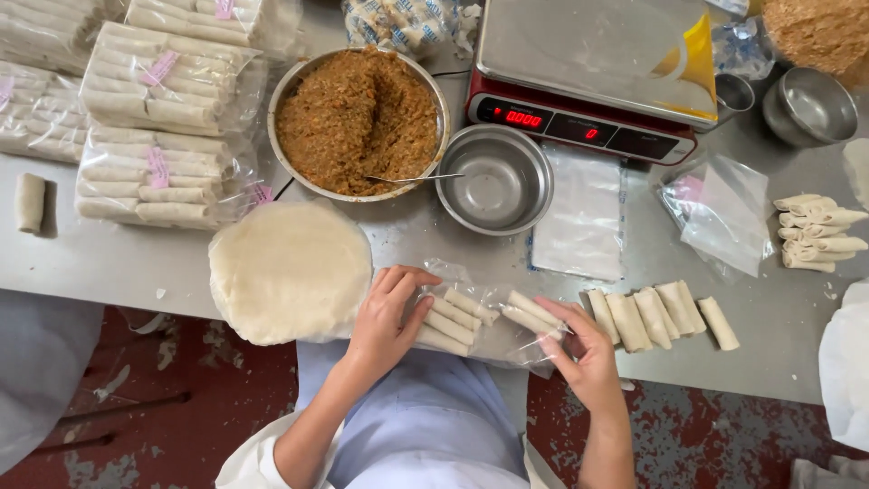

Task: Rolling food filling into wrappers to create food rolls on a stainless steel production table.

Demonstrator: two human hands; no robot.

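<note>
**Hands packing thin rolls into a clear bag**

Two bare hands, seen from the head camera, work at the near edge of a grey metal tabletop point(127, 263). Left hand point(385, 317) lies flat on a crinkled clear plastic bag point(471, 312), fingers point(412, 312) spread over the pale, slim rolls point(453, 321) inside it. Right hand point(584, 353) pinches one roll point(529, 312) at the bag's open mouth, fingers narrow around it. Just right lie five loose rolls point(656, 317) in a row. Left of the bag sits a round stack of soft white wrappers point(290, 272). Farther back stand a steel bowl of coarse brown filling point(358, 118), an empty steel bowl point(498, 181), a red scale point(588, 72) and sealed packs of rolls point(154, 127).
</note>
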